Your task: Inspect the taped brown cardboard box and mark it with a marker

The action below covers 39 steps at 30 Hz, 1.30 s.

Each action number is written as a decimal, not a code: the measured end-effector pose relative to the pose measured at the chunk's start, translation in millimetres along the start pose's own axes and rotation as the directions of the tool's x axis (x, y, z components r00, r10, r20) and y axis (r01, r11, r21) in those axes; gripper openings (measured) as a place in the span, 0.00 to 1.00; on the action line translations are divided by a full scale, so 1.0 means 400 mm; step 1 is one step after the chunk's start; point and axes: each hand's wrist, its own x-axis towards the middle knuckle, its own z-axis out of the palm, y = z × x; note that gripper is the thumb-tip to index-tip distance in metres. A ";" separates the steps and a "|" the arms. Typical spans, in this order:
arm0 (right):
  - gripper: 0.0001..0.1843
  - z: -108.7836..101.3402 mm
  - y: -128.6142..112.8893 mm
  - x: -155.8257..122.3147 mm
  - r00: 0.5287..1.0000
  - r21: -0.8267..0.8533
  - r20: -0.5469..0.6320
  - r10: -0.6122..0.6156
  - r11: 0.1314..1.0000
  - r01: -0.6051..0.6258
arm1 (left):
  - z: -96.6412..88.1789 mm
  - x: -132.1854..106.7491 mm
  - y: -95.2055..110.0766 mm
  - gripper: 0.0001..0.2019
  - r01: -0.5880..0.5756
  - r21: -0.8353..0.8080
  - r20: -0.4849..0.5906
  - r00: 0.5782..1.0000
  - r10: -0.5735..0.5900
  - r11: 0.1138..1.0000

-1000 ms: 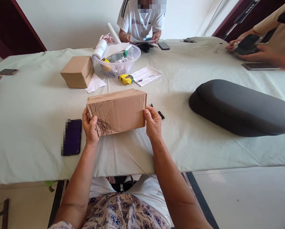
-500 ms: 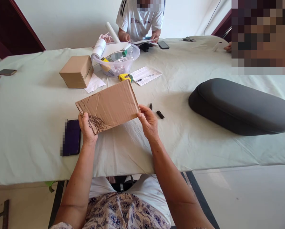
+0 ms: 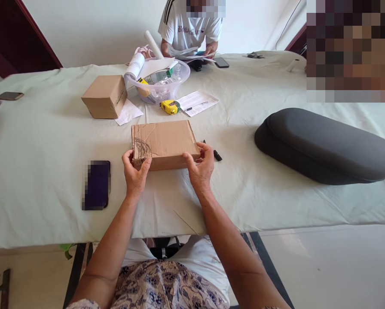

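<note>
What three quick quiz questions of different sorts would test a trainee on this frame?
1. True or false: the flat brown cardboard box with the dark scribble lies on the pale cloth-covered table, with the left hand and the right hand gripping its near corners.
2. Which lies nearest the left hand? A) the yellow tape measure B) the dark phone C) the grey padded case
3. What holds the bottle and small items beyond the smaller brown cardboard box?

Key: 1 true; 2 B; 3 the clear plastic bowl.
</note>
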 end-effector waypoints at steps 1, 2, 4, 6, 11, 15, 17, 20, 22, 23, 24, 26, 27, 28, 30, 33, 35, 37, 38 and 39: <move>0.36 0.004 -0.002 -0.006 1.000 -0.047 -0.005 -0.027 0.999 0.026 | 0.005 -0.006 0.002 0.38 -0.012 0.042 -0.036 0.999 0.014 0.999; 0.40 0.009 -0.004 -0.012 0.999 -0.084 -0.012 -0.051 0.995 0.050 | 0.011 -0.012 0.003 0.39 -0.027 0.084 -0.065 0.997 0.032 0.996; 0.45 0.019 -0.010 -0.024 0.996 -0.136 -0.022 -0.087 0.987 0.083 | 0.021 -0.021 0.006 0.44 -0.053 0.160 -0.106 0.992 0.071 0.986; 0.49 0.029 -0.017 -0.035 0.995 -0.173 -0.017 -0.100 0.980 0.096 | 0.029 -0.027 0.008 0.48 -0.059 0.227 -0.138 0.986 0.092 0.972; 0.53 0.044 -0.028 -0.051 0.997 -0.206 0.009 -0.082 0.975 0.082 | 0.034 -0.032 0.012 0.50 -0.034 0.317 -0.204 0.973 0.103 0.948; 0.49 0.039 -0.028 -0.049 0.999 -0.168 0.011 -0.048 0.985 0.049 | 0.034 -0.036 0.014 0.48 -0.048 0.309 -0.209 0.971 0.117 0.950; 0.46 0.033 -0.027 -0.046 0.999 -0.131 0.016 -0.038 0.991 0.039 | 0.033 -0.036 0.014 0.47 -0.056 0.285 -0.203 0.972 0.118 0.957; 0.39 0.024 -0.024 -0.042 0.999 -0.055 0.036 -0.011 0.998 0.013 | 0.028 -0.033 0.013 0.44 -0.059 0.219 -0.192 0.976 0.102 0.974; 0.33 0.019 -0.023 -0.038 0.998 -0.001 0.050 0.027 1.000 -0.027 | 0.022 -0.028 0.011 0.41 -0.046 0.172 -0.188 0.979 0.079 0.984; 0.30 0.017 -0.023 -0.036 0.997 0.029 0.058 0.050 0.998 -0.051 | 0.019 -0.025 0.010 0.40 -0.038 0.152 -0.188 0.980 0.066 0.988; 0.28 0.015 -0.024 -0.033 0.995 0.061 0.067 0.072 0.995 -0.076 | 0.016 -0.023 0.008 0.39 -0.029 0.136 -0.187 0.981 0.055 0.990; 0.24 0.010 -0.026 -0.025 0.991 0.123 0.080 0.111 0.985 -0.120 | 0.010 -0.017 0.006 0.37 -0.016 0.108 -0.179 0.983 0.036 0.994; 0.23 0.008 -0.027 -0.021 0.989 0.147 0.084 0.125 0.980 -0.136 | 0.007 -0.015 0.005 0.36 -0.014 0.094 -0.170 0.985 0.030 0.995; 0.22 0.005 -0.028 -0.017 0.987 0.167 0.088 0.134 0.975 -0.147 | 0.005 -0.013 0.003 0.35 -0.013 0.082 -0.157 0.987 0.026 0.997; 0.20 0.001 -0.027 -0.009 0.986 0.187 0.092 0.139 0.970 -0.154 | 0.001 -0.008 -0.002 0.32 -0.017 0.066 -0.126 0.992 0.025 0.998; 0.18 -0.002 -0.017 0.002 0.985 0.222 0.100 0.142 0.962 -0.161 | -0.006 0.002 -0.017 0.30 -0.026 0.071 -0.092 0.995 0.032 0.997; 0.17 0.000 -0.002 0.008 0.981 0.256 0.103 0.162 0.949 -0.183 | -0.012 0.012 -0.031 0.30 -0.024 0.066 -0.067 0.997 0.028 0.998; 0.17 0.001 0.016 0.015 0.976 0.276 0.113 0.188 0.937 -0.213 | -0.019 0.024 -0.045 0.30 -0.017 0.052 -0.032 0.999 0.019 0.999; 0.17 0.001 0.025 0.018 0.971 0.271 0.123 0.204 0.935 -0.230 | -0.023 0.030 -0.050 0.31 -0.012 0.048 -0.012 1.000 0.013 0.999; 0.17 0.000 0.033 0.021 0.966 0.254 0.135 0.222 0.934 -0.250 | -0.026 0.035 -0.053 0.30 -0.005 0.050 0.006 1.000 0.005 0.999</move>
